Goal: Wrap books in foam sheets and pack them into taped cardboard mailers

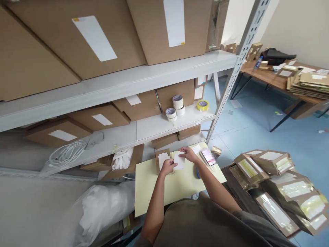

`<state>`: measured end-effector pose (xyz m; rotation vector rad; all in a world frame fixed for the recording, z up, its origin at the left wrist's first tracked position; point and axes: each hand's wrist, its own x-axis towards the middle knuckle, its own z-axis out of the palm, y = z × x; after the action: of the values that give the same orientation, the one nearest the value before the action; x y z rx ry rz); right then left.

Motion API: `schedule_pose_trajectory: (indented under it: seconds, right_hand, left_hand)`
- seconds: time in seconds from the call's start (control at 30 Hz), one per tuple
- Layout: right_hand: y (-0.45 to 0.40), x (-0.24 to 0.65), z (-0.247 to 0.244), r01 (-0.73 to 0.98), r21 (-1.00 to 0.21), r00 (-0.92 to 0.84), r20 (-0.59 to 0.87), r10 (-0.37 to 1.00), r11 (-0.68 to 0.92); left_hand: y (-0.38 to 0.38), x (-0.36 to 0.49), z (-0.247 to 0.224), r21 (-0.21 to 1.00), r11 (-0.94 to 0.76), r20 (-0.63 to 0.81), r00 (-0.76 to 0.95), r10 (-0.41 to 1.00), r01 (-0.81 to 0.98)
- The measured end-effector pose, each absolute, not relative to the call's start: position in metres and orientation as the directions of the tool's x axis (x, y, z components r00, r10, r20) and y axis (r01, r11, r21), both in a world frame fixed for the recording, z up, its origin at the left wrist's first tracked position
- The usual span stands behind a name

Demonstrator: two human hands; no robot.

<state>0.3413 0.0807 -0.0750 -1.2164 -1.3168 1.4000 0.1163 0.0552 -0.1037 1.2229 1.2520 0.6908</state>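
Note:
Between my two hands is a small white sheet of paper [179, 162], held above a pale yellow table top [154, 192]. My left hand [168, 166] pinches its lower left edge. The fingers of my right hand [188, 154] are closed on its upper right corner. Just left of the sheet lies a cardboard box [157, 165] with white paper on top, partly covered by my left hand. A phone [208, 156] with a lit screen rests to the right of my right hand. Beside my right forearm, a blue roll-like thing [198, 173] is partly hidden.
A metal shelf [177, 120] holding large cartons [102, 41] rises in front. White tape rolls [171, 113] and a yellow tape roll [203, 105] sit on it. Taped cardboard parcels [280, 192] are piled at right; a plastic bag [102, 209] bulges at left.

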Motion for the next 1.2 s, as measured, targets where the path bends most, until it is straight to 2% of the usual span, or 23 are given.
schedule_pose_trajectory:
  seconds: [0.1,0.2,0.3,0.5,0.83,0.93,1.0,1.07,1.13,1.2]
  right_hand:
    - [0.076,0.317,-0.073,0.027,-0.994,-0.066,-0.105,0.992,-0.103]
    - [0.062,0.306,-0.073,-0.006,-0.978,-0.139,-0.207,0.968,-0.210]
    - [0.045,0.300,-0.068,-0.042,-0.968,-0.239,-0.232,0.943,-0.249]
    - [0.030,0.299,-0.051,-0.119,-0.965,-0.228,-0.202,0.953,-0.233]
    - [0.023,0.311,-0.042,-0.164,-0.970,-0.227,-0.140,0.964,-0.179]
    - [0.021,0.313,-0.038,-0.198,-0.969,-0.241,-0.098,0.966,-0.147]
    - [0.020,0.314,-0.036,-0.215,-0.969,-0.238,-0.071,0.969,-0.123]
    - [0.019,0.313,-0.036,-0.223,-0.970,-0.229,-0.048,0.972,-0.101]
    - [0.018,0.313,-0.036,-0.237,-0.968,-0.227,-0.026,0.974,-0.081]
    - [0.017,0.312,-0.036,-0.253,-0.964,-0.235,-0.015,0.972,-0.076]
  left_hand:
    - [0.045,0.097,-0.095,0.955,0.296,-0.296,-0.015,0.955,0.029]
    - [0.038,0.086,-0.082,0.954,0.281,-0.294,-0.155,0.943,-0.103]
    - [0.034,0.084,-0.070,0.950,0.270,-0.296,-0.173,0.939,-0.159]
    - [0.033,0.096,-0.056,0.947,0.241,-0.273,-0.139,0.952,-0.211]
    - [0.029,0.108,-0.050,0.953,0.260,-0.275,-0.081,0.958,-0.154]
    - [0.028,0.114,-0.048,0.957,0.285,-0.272,-0.180,0.945,0.050]
    - [0.025,0.120,-0.043,0.943,0.244,-0.182,-0.264,0.947,0.225]
    - [0.021,0.128,-0.036,0.948,0.148,-0.094,-0.196,0.976,0.283]
    - [0.017,0.135,-0.029,0.973,0.074,-0.068,-0.036,0.997,0.219]
    - [0.014,0.139,-0.025,0.987,0.067,-0.074,0.042,0.996,0.147]
